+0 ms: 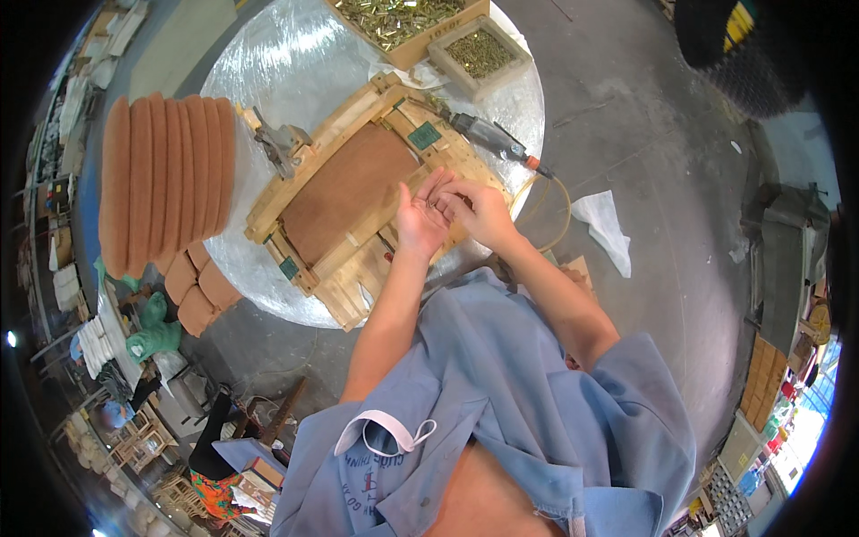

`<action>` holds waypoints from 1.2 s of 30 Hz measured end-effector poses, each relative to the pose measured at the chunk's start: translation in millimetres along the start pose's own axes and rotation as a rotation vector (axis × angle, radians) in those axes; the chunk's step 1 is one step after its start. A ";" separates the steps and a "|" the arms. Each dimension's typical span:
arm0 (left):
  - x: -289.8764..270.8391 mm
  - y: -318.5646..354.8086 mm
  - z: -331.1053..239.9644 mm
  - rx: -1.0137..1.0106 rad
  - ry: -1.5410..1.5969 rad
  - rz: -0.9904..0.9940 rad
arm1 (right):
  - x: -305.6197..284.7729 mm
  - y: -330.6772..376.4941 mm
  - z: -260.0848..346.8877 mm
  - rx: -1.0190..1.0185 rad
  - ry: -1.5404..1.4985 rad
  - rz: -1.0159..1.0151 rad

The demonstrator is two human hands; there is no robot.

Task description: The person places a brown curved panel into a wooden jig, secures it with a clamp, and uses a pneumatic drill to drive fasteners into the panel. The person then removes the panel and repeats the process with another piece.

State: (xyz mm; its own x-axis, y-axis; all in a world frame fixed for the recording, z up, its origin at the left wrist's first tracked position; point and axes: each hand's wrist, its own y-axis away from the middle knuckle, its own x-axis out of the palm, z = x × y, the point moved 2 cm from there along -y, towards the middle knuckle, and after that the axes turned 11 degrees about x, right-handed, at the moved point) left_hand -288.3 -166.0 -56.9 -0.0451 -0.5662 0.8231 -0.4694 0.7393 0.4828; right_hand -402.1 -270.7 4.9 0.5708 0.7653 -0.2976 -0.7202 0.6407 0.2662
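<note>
My left hand (424,217) is turned palm up and cupped, with a few small, dark, screw-like pieces lying in it. Over that palm, the fingers of my right hand (477,211) are drawn together in a pinch among the pieces; what they grip is too small to make out. Both hands are above the near right part of a wooden frame jig (335,279). Inside the jig lies a brown padded panel (347,192). Green pads (424,135) sit on the jig's wooden bars. A powered driver (488,136) with a hose rests at its far right edge.
The jig stands on a round table (234,79) wrapped in clear film. Far back are a cardboard box of metal fasteners (403,46) and a smaller tray (517,66) of screws. Brown cushions (165,183) are stacked at left. A white cloth (605,231) lies on the floor.
</note>
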 end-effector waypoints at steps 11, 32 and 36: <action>8.8 2.8 -34.0 0.094 0.054 -0.026 | 0.2 -25.2 -64.1 0.247 -0.031 -0.153; 64.1 57.0 -167.0 0.556 0.627 0.397 | -4.1 -38.9 -114.9 0.388 -0.005 -0.099; 72.0 67.3 -188.6 0.492 0.726 0.676 | -8.3 -41.4 -123.1 0.444 -0.116 -0.103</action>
State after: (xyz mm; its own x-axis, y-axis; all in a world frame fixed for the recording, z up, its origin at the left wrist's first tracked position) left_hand -156.8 -88.3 91.2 0.0277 0.3666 0.9300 -0.8499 0.4984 -0.1711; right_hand -425.6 -311.2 -116.5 0.6888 0.6821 -0.2454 -0.4335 0.6589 0.6148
